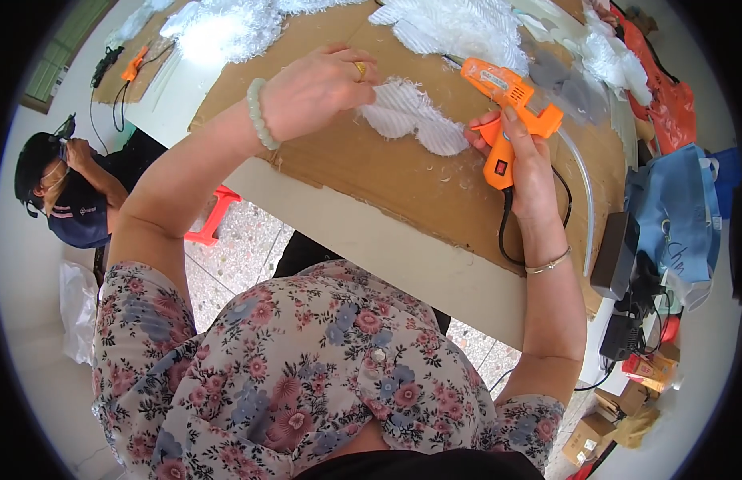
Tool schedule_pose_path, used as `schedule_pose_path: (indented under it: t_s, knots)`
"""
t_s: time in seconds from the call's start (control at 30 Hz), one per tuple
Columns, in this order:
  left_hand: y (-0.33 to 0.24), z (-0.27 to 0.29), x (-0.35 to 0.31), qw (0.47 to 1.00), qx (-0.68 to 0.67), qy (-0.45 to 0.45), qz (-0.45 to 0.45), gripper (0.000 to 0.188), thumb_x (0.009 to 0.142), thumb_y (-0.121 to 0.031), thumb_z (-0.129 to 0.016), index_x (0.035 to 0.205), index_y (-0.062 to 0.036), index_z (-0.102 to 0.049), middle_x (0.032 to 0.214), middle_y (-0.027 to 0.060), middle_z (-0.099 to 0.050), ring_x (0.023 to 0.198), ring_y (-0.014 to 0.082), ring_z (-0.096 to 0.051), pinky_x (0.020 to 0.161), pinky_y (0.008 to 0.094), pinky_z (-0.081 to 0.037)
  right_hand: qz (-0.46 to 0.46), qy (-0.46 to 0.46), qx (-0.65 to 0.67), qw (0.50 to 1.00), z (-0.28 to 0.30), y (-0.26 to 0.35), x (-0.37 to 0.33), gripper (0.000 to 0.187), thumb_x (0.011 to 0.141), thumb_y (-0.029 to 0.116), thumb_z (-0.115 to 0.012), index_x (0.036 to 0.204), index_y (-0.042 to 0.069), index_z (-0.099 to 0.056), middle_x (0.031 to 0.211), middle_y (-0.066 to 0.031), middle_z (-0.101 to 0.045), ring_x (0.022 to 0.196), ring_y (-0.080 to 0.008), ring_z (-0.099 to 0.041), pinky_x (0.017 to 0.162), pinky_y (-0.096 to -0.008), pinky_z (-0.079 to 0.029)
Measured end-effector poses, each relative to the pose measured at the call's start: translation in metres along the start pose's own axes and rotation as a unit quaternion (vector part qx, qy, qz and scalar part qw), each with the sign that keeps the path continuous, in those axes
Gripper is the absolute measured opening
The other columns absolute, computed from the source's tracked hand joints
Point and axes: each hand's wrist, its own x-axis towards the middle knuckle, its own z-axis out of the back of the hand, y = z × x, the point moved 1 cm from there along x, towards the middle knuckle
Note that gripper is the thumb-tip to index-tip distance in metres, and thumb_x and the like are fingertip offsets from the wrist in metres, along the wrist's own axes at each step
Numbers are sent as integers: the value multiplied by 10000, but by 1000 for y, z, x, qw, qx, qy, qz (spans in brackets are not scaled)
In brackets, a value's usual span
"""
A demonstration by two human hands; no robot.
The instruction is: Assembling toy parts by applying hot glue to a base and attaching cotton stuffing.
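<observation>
My right hand (pixel 521 160) grips an orange hot glue gun (pixel 499 84) by its handle, finger at the trigger, nozzle pointing to the far left. A long translucent glue stick (pixel 580 172) curves down from its back end, and a black cord leaves the handle. My left hand (pixel 321 90) is closed, back upward, fingers bent together; its fingertips are hidden, so what they hold cannot be made out. Right beside those fingers, a white feather-textured piece (pixel 411 116) lies on the brown cardboard (pixel 347 172), between my two hands.
White feathery pieces (pixel 451 28) pile along the far side. Another orange glue gun (pixel 134 64) lies far left, near a seated person in a dark cap (pixel 83 228). A dark box (pixel 615 256), a blue bag (pixel 675 216) and black adapters (pixel 620 338) crowd the right edge.
</observation>
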Motion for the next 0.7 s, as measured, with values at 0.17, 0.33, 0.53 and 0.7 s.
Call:
schedule_pose_path:
  t_s: [0.17, 0.33, 0.53, 0.7]
  knots:
    - [-3, 7, -5, 995, 0, 65, 73, 103, 673, -57, -635, 770, -43, -603, 877, 75, -617, 917, 237, -573, 833, 377, -446, -9, 9, -22, 1000, 3, 0, 1, 339, 928, 264, -477, 1135, -3, -503, 908, -87, -596, 852, -193, -606, 778, -322, -505]
    - [-42, -3, 35, 993, -84, -45, 72, 98, 670, -103, -650, 748, -60, -608, 888, 61, -608, 879, 223, -572, 783, 351, -455, 2, -6, 3, 1000, 3, 3, 3, 311, 927, 261, -473, 1081, -4, -524, 894, -92, -607, 828, -191, -610, 779, -324, -503]
    - [-54, -44, 54, 1000, -10, -6, -20, 77, 681, -149, -642, 682, -75, -621, 821, 59, -604, 835, 225, -572, 661, 353, -470, 41, -23, 1, 999, 1, 17, 3, 315, 929, 272, -457, 1026, -16, -538, 889, -114, -606, 742, -156, -585, 825, -369, -501]
    - [-60, -46, 69, 972, -165, -35, 166, 82, 702, -146, -605, 662, -75, -619, 659, 103, -584, 642, 273, -578, 555, 389, -459, 62, -64, 36, 995, 5, 35, 3, 307, 928, 258, -454, 989, -29, -544, 885, -128, -602, 687, -132, -561, 849, -413, -496]
